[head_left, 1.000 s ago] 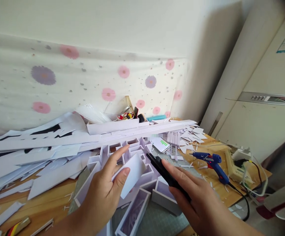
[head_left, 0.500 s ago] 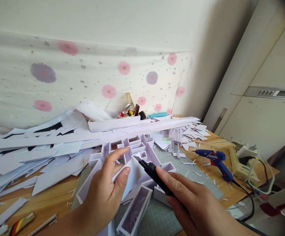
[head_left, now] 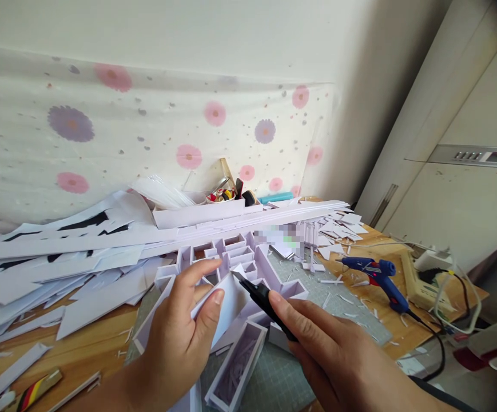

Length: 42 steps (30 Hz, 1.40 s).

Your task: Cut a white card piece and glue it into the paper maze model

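Between the thumb and fingers of my left hand [head_left: 183, 326] is a white foam board piece [head_left: 230, 306], tilted upright. My right hand [head_left: 334, 349] grips a black utility knife [head_left: 265, 303], its blade pointing up and left at the top corner of the board. Whether the blade touches the board I cannot tell. Beneath and behind both hands stands a white model of box-like compartments [head_left: 269, 269], partly hidden by my left hand. A long white open box [head_left: 237, 366] with scraps inside lies just below the held piece.
A green cutting mat [head_left: 282, 377] lies under the model. Stacked white board sheets [head_left: 72, 274] fill the left. Right of the mat are a blue hot glue gun [head_left: 374, 277] and a power strip [head_left: 424, 286] with cables. A tool box [head_left: 201, 216] stands at the back.
Both hands, the board piece and the knife have shifted slightly left in view. The camera view has also moved a little. Both grips stay the same.
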Each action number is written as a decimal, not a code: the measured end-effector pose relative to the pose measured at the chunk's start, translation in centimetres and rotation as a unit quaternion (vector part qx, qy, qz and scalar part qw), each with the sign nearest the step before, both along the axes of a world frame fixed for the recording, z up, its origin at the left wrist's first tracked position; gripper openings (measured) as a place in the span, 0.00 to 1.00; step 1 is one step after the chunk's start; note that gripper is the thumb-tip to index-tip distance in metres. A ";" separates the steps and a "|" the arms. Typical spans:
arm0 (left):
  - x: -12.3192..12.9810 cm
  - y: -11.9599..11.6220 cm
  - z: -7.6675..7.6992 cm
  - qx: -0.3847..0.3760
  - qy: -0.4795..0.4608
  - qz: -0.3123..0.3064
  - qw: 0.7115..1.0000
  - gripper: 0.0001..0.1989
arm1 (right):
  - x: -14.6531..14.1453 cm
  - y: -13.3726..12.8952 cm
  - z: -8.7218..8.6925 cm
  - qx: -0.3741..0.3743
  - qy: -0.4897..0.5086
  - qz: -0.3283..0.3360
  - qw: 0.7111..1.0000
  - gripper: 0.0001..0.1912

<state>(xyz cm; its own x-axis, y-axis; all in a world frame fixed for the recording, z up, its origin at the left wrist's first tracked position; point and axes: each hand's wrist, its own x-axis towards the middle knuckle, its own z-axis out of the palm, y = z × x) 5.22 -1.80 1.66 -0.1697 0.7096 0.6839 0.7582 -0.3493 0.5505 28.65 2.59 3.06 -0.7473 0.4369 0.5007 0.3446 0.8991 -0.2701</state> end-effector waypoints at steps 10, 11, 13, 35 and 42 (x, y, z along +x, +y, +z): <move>-1.0 -0.1 -0.5 0.066 -0.028 0.048 0.996 0.16 | 0.2 -0.3 0.2 0.019 -0.053 0.018 0.998 0.43; -1.1 0.0 -0.4 0.073 -0.028 0.046 0.996 0.16 | 0.3 -0.3 0.1 0.029 -0.056 0.018 0.998 0.43; -1.1 0.0 -0.3 0.080 -0.029 0.044 0.995 0.16 | 0.3 -0.1 -0.3 0.048 -0.060 0.015 0.997 0.43; -0.7 0.7 3.1 -0.063 -0.302 0.022 0.951 0.22 | 4.5 5.2 0.6 -0.124 -0.136 -0.208 0.961 0.31; 0.4 0.4 3.7 -0.098 -0.249 0.022 0.963 0.20 | 5.9 7.7 -1.8 -0.157 -0.202 -0.217 0.942 0.34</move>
<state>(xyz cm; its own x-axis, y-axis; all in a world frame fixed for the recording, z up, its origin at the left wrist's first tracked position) 5.62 -1.39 5.35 -0.4755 0.8011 0.3636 0.3940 -0.1757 0.9022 34.55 10.31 1.27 -0.5666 0.8239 0.0092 0.7923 0.5479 -0.2684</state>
